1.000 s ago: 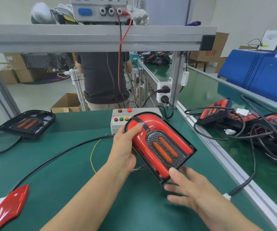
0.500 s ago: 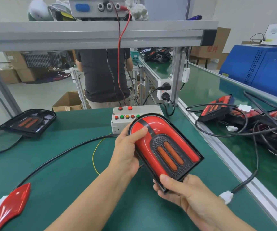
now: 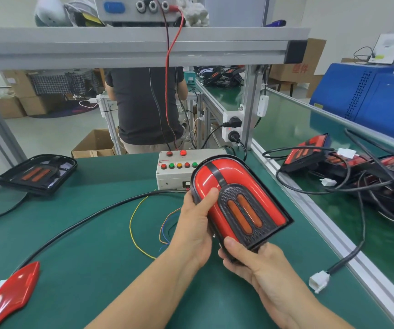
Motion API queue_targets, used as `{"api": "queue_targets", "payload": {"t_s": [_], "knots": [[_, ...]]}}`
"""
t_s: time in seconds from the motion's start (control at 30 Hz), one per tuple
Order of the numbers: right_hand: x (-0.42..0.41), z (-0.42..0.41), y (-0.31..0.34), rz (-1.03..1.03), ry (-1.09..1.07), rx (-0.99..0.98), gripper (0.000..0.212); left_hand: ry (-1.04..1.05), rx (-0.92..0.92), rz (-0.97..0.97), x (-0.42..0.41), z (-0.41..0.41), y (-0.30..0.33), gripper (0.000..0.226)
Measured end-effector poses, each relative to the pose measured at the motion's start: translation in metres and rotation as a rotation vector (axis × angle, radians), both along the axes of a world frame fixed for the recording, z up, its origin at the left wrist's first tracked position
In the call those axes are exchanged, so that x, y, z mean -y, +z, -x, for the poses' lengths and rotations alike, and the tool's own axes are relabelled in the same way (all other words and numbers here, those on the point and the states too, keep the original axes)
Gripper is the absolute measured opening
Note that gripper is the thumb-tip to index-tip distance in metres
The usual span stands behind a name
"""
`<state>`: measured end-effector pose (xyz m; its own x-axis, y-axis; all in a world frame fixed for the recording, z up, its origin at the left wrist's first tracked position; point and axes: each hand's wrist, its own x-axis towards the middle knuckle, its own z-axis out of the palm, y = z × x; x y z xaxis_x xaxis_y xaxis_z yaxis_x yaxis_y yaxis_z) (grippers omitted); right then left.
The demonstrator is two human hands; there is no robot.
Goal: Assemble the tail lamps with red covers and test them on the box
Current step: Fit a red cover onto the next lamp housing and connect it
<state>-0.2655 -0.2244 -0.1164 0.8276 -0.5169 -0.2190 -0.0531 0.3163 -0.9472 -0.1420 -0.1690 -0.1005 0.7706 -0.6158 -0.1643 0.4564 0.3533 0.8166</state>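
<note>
A tail lamp (image 3: pixel 236 198) with a red cover fitted over its black base and two orange strips is held above the green bench. My left hand (image 3: pixel 194 224) grips its left edge, thumb on the red cover. My right hand (image 3: pixel 253 264) holds its near end from below, thumb on the black rim. Behind it stands the grey test box (image 3: pixel 179 169) with red, green and orange buttons. A loose red cover (image 3: pixel 11 293) lies at the near left. A black lamp base (image 3: pixel 34 174) without a cover sits at the far left.
A black cable (image 3: pixel 91 217) and thin coloured wires (image 3: pixel 141 224) cross the bench. A white connector (image 3: pixel 318 281) lies near the right rail. Several more lamps and cables (image 3: pixel 347 167) are piled on the right conveyor. A person (image 3: pixel 143 103) stands behind the bench.
My right hand has come up from below and closed on the lamp's near end. The lamp has tilted up a little towards me; my left hand keeps its grip.
</note>
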Motion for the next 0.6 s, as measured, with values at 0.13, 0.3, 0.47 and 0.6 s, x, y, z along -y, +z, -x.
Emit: {"api": "queue_targets", "payload": {"t_s": [0.13,0.3,0.47,0.6], "knots": [[0.012,0.006,0.007,0.080,-0.120,-0.065,0.058,-0.055,-0.037,0.029,-0.003,-0.019,0.005,0.022],[0.039,0.006,0.022,-0.041,-0.053,0.099,0.050,-0.272,0.023,0.039,-0.012,-0.030,0.007,0.034],[0.027,0.001,0.019,-0.274,0.214,0.237,0.076,-0.422,0.184,-0.037,-0.002,-0.020,0.016,0.036],[0.026,-0.001,0.017,-0.351,0.238,0.343,0.085,-0.457,0.296,-0.085,0.005,-0.019,0.025,0.032]]}}
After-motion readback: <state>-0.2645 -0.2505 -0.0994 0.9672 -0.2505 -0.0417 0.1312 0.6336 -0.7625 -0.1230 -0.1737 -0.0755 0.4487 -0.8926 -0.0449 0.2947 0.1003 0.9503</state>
